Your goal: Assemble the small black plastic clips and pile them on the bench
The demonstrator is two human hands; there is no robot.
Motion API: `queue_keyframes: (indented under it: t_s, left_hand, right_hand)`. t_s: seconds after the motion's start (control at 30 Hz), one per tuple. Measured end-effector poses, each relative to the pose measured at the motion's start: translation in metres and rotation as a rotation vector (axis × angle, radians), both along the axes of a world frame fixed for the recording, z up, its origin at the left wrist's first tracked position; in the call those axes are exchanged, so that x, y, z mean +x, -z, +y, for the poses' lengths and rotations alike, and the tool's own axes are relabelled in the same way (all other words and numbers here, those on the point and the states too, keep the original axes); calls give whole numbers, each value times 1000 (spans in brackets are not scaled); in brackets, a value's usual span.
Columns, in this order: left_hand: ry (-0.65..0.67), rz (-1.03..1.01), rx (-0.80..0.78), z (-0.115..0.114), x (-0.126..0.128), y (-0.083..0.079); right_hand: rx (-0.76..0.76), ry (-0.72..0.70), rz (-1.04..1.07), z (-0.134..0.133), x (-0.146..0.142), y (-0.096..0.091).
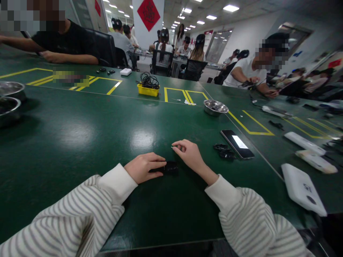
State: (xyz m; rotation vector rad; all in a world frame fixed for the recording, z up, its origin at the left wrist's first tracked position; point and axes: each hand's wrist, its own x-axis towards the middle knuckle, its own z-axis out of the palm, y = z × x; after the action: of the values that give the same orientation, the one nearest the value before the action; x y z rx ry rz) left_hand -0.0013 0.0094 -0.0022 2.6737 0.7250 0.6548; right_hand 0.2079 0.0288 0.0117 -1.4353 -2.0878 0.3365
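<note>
A small black object, too dark to name, lies on the green table in front of me. My left hand rests over its left end, thumb and fingers closed around it. Just above and to the right, my right hand pinches a tiny pale piece between thumb and forefinger, held apart from the black object. Only the tip of that piece shows, and its kind is unclear. Several small black parts lie to the right of my right hand, beside a phone with a lit patch on its screen.
A steel bowl stands ahead to the right; more steel bowls are at far left. A yellow tray holds black cables. White devices lie along the right side. Across the table sit a person in black and a person in white.
</note>
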Motion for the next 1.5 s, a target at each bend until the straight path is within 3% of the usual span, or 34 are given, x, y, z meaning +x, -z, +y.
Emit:
queue_keyframes:
  t_s: [0.17, 0.37, 0.5, 0.63, 0.73, 0.97, 1.27, 1.5]
  left_hand:
    - [-8, -5, -1, 0, 0, 0]
    - [-22, 10, 2, -1, 0, -1]
    - [-36, 19, 2, -1, 1, -3]
    - [-35, 11, 10, -1, 1, -4]
    - [-30, -5, 28, -1, 1, -3]
    - [-12, -30, 86, 0, 0, -2]
    - [-11, -56, 88, 0, 1, -1]
    - [-10, -49, 68, 1, 0, 1]
  right_hand:
    - [-20, -25, -115, 6, 1, 6]
    - [-62, -143, -275, -4, 8, -12]
    - [-176, -214, -381, -11, 15, -25]
    - [-302, -198, -399, -19, 18, -29]
    - [-273, -179, -323, -27, 15, -28]
    - [-125, -197, 114, -43, -3, -23]
    - [-114, -251, 133, -40, -11, -4]
    - [-107, -237, 103, -40, -13, -3]
